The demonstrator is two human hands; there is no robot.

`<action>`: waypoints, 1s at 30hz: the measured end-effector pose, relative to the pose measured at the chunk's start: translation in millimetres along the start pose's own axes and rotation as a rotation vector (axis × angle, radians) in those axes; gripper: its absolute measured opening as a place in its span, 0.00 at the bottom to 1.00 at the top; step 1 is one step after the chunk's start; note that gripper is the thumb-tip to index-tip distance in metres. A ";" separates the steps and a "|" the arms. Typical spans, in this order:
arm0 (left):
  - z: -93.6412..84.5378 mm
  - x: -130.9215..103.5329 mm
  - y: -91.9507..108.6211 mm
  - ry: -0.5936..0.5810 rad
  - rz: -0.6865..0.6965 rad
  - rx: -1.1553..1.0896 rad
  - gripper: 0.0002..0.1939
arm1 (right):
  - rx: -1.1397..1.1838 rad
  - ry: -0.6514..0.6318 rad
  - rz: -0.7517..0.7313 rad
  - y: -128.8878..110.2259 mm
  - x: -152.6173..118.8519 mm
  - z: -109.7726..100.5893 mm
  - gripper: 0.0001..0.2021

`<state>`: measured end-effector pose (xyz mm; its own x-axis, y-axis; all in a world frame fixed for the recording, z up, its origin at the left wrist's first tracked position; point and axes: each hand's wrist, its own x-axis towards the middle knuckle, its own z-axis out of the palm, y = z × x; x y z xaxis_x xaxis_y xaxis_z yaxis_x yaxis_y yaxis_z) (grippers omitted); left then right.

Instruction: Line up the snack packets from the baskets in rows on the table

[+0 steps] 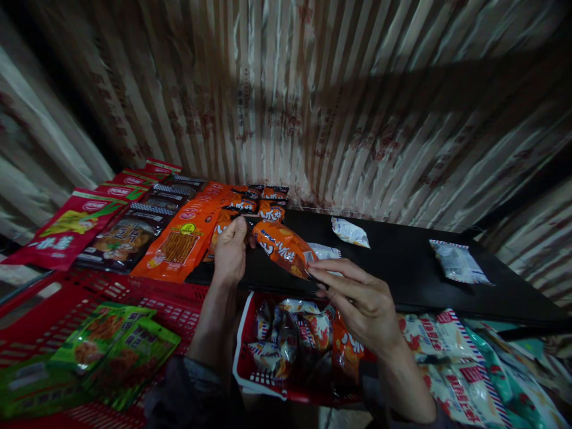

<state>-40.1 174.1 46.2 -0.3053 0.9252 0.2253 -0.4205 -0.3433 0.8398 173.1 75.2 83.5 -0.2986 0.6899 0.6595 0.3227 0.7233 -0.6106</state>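
Left hand (230,253): one, pinching the upper left end of the orange bag (283,245). Right hand (366,301): one, thumb and fingers closed on the bag's lower right end. Orange bag: one, slanted between the hands, over the shelf's front part.

Risks, as judged: a slip, the film looking slick and the grip being at the ends only; a split seam, should the hands pull apart; a knocked row, the left hand being close to the orange row (271,210); a nudged white packet (327,251), partly hidden behind the held bag.

Pose: left forearm rising steeply, thumb uppermost; right forearm slanting in from lower right, back of hand toward the viewer, fingers pointing left.

Outward: shelf (393,262), black, with two further white packets to the right; pretzel bag (179,238), black bags (129,231) and red bags (80,221) to the left. Below: small basket (242,348), filled with mixed bags; large basket (183,298), with green bags (134,345).
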 end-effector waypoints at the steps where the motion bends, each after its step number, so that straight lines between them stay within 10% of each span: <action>1: 0.6 -0.1 0.2 0.005 -0.022 -0.035 0.17 | -0.037 -0.001 -0.036 0.8 1.0 1.2 0.19; 30: 2.4 -0.3 -3.4 0.091 -0.302 -0.281 0.13 | -0.553 -0.363 -0.139 24.7 -14.5 59.5 0.10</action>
<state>-36.5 175.3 44.5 -0.2013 0.9774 -0.0652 -0.7155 -0.1012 0.6912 132.0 84.9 32.8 -0.6226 0.6276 0.4675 0.6423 0.7510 -0.1527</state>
